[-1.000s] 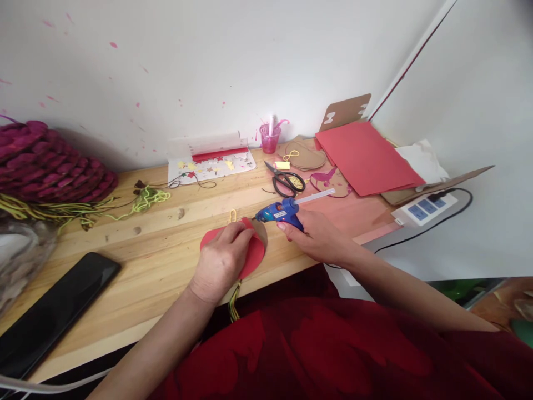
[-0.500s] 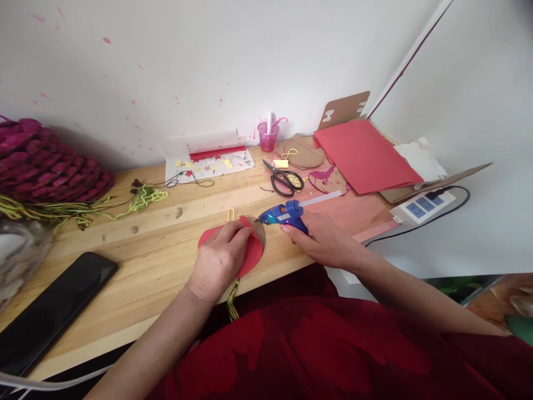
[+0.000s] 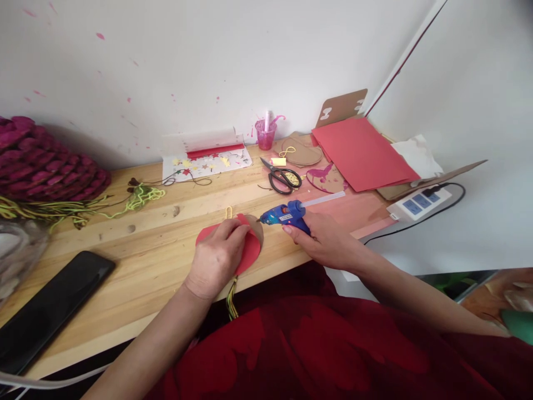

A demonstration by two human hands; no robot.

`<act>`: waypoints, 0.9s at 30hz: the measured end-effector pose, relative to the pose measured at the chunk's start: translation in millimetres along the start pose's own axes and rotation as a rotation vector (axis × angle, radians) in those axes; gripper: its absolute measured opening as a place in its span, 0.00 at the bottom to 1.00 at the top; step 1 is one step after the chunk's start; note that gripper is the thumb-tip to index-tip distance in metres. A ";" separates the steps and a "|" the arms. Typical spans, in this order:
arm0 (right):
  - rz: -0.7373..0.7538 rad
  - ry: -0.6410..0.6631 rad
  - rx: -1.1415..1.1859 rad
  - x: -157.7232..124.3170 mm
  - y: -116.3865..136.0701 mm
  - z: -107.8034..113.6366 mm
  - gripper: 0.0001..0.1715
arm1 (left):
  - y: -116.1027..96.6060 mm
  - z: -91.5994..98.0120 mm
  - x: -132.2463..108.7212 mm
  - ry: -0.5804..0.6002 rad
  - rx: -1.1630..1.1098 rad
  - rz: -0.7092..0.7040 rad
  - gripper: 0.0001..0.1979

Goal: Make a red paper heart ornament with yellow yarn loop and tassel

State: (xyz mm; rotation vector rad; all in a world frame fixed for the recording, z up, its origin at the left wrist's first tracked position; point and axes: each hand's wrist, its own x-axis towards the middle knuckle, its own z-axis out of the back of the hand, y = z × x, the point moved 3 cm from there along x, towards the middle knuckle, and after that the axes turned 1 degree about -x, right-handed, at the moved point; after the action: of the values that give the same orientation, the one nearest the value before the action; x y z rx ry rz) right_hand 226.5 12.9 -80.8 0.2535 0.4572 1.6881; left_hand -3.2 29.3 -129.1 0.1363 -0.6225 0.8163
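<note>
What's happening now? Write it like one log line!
left hand: resting on red paper shape | right hand: gripping blue glue gun | nozzle: beside shape's edge

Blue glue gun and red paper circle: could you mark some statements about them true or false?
1. The person's right hand holds the blue plastic glue gun. True.
2. The left hand rests on the red round paper piece. True.
3. The left hand holds scissors. False: the black-handled metal scissors lie untouched on the light wooden table, beyond the gun.
4. The gun's nozzle points at the power strip. False: it points left, toward the red piece; the white power strip lies to the right.
5. A flat black device lies at the table's left end. True.
</note>
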 end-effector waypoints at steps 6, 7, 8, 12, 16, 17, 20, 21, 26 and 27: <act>0.027 0.031 0.009 -4.7 2.9 3.3 0.19 | -2.0 3.5 1.3 -0.012 0.008 0.007 0.09; 0.031 0.036 0.009 -6.0 3.3 3.7 0.19 | -2.2 3.8 1.3 0.004 0.010 0.013 0.09; 0.035 0.042 0.011 -7.4 3.5 4.0 0.19 | -2.3 4.0 1.2 0.018 0.011 0.017 0.10; 0.032 0.056 0.010 -13.3 4.2 4.9 0.20 | -1.3 3.0 0.0 0.015 0.014 0.020 0.09; 0.049 0.076 0.015 -16.6 6.4 5.6 0.19 | 0.2 0.4 -1.0 0.004 0.011 0.024 0.09; 0.052 0.084 0.023 -16.8 6.7 5.7 0.19 | 0.2 0.3 -1.0 -0.005 0.013 0.023 0.09; 0.049 0.084 0.036 -16.7 5.8 6.2 0.19 | -0.4 0.6 -0.6 -0.013 0.015 0.015 0.09; 0.044 0.080 0.032 -16.7 4.9 6.3 0.20 | -0.6 0.8 -0.4 -0.018 0.016 0.014 0.09; 0.022 0.057 0.001 -18.5 1.3 7.0 0.20 | -0.9 0.9 -0.2 -0.032 0.016 0.008 0.09; 0.020 0.058 0.001 -19.1 1.1 7.1 0.20 | -0.9 0.7 -0.3 -0.034 0.018 0.006 0.09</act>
State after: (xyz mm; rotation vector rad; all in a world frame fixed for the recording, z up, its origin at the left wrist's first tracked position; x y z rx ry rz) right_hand 231.8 -4.9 -72.2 0.2104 0.5003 1.7182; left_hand -3.0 28.3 -128.6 0.1645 -0.6478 0.8273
